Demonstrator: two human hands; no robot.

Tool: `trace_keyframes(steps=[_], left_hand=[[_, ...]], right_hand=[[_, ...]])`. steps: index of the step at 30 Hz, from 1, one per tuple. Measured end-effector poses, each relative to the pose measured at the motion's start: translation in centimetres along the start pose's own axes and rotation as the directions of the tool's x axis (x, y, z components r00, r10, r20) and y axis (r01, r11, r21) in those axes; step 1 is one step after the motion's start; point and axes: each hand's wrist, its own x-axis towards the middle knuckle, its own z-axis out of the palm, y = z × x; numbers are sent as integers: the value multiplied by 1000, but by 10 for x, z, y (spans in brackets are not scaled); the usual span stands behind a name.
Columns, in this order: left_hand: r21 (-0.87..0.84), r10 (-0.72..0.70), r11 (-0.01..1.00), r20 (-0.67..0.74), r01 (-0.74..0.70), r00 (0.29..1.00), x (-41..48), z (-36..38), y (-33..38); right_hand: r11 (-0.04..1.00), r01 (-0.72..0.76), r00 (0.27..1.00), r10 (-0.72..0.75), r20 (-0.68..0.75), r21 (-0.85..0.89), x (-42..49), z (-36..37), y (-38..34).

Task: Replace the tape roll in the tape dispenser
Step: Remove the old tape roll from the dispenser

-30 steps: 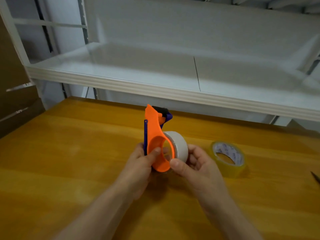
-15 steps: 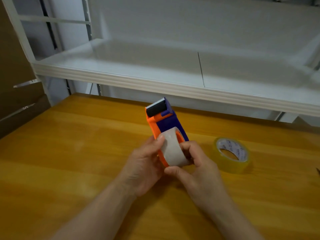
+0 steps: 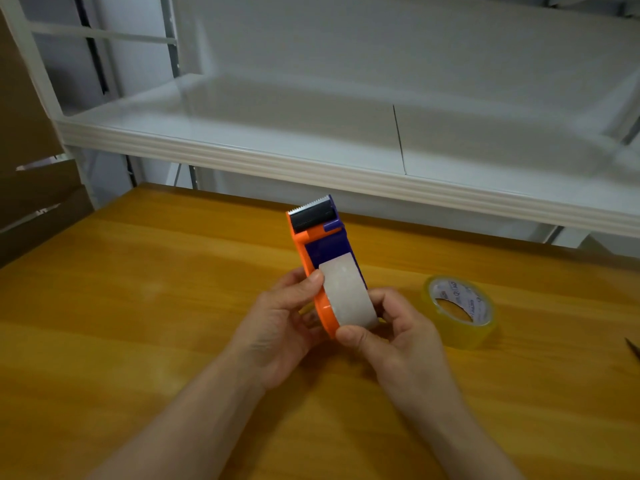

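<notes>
An orange and purple tape dispenser (image 3: 320,237) is held above the wooden table (image 3: 138,289), its toothed black blade pointing away from me. A white, empty-looking tape roll (image 3: 348,294) sits in its round end. My left hand (image 3: 280,323) grips the dispenser's orange side, thumb against the white roll. My right hand (image 3: 398,334) holds the roll and the dispenser from the right and below. A yellowish clear tape roll (image 3: 459,311) with a printed white core lies flat on the table, to the right of my right hand.
A white metal shelf (image 3: 346,168) runs along the table's far edge, just above it. Brown cardboard (image 3: 31,188) stands at the left. A dark thin object (image 3: 633,348) pokes in at the right edge of the table.
The dispenser has turned in my hands from side-on to face-on, so its blade and the roll's outer face show. Both hands have kept hold of it.
</notes>
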Motion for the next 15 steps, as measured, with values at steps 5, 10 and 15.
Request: trace_keyframes(steps=[5, 10, 15], left_hand=[[-34, 53, 998, -8, -53, 999, 3, -8, 3], [104, -27, 994, -48, 32, 998, 1, -5, 6], [185, -78, 977, -133, 102, 988, 4, -5, 5]], right_hand=[[992, 54, 997, -48, 55, -117, -1, 2, 0], [981, 66, 995, -52, 82, -183, -1, 1, 2], [895, 216, 973, -167, 158, -389, -1, 3, 1]])
